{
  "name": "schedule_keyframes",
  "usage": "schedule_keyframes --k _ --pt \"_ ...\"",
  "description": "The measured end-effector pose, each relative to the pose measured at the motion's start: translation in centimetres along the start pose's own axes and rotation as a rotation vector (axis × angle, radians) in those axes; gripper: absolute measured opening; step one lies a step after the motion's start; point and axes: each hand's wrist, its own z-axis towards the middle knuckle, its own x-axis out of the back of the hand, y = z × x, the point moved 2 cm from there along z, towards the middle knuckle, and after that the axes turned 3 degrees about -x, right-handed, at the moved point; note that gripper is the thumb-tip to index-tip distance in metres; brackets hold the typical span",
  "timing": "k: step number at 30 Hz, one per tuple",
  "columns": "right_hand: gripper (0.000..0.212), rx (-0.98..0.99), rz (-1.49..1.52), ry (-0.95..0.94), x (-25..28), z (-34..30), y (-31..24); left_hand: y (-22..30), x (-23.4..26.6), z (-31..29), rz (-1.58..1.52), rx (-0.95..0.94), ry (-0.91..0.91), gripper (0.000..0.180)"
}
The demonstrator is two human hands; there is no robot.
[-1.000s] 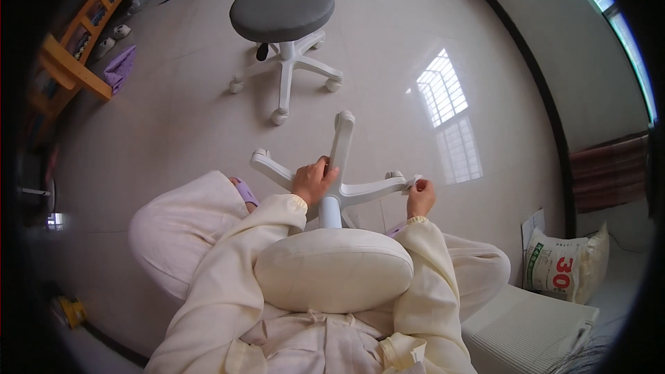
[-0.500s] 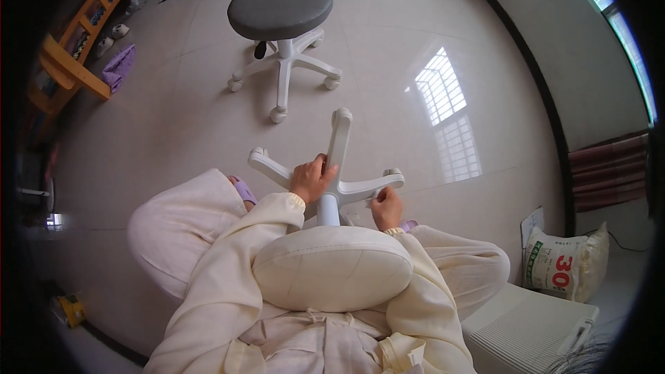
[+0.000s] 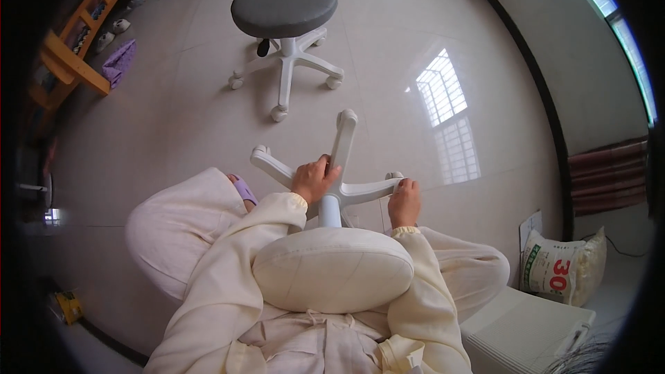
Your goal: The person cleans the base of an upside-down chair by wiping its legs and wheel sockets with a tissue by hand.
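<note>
A stool with a round cream seat (image 3: 332,270) lies tipped across my lap, its white five-armed base (image 3: 370,190) pointing away from me. My left hand (image 3: 315,179) is closed round the base near its hub, thumb on the arm that points straight ahead. At the outer end of the right arm, next to a caster (image 3: 394,175), my right hand (image 3: 405,203) is closed with its fingertips on the arm's tip. A pale post (image 3: 330,212) joins seat and base. The undersides of the base arms and part of my left fingers are hidden.
Ahead stands a second stool with a grey seat (image 3: 284,5), upright on casters. A white ridged box (image 3: 523,325) sits at my right, with a printed sack (image 3: 554,266) behind it. Wooden furniture (image 3: 73,66) and a purple cloth (image 3: 119,64) are at far left.
My right hand has moved outward from below the right arm to its tip. The base has turned slightly to the right, while my left hand keeps its grip.
</note>
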Motion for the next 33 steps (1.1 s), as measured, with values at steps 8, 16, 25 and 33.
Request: schedule_keyframes --k 8,16,25,33 --pt "0.018 0.136 0.093 -0.016 -0.8 -2.1 -1.7 -0.1 -0.1 0.0 -0.019 -0.004 0.004 0.038" --pt "0.013 0.315 0.200 0.005 -1.2 -3.3 -3.1 0.3 0.1 0.2 -0.003 -0.004 0.005 0.035" --pt "0.013 0.796 0.318 -0.334 -1.2 -4.1 -6.8 0.1 -0.3 0.2 0.006 -0.018 -0.010 0.040" --pt "0.008 0.664 0.323 -0.252 -1.1 -2.2 -3.7 0.1 0.0 0.1 -0.014 -0.011 -0.025 0.040"
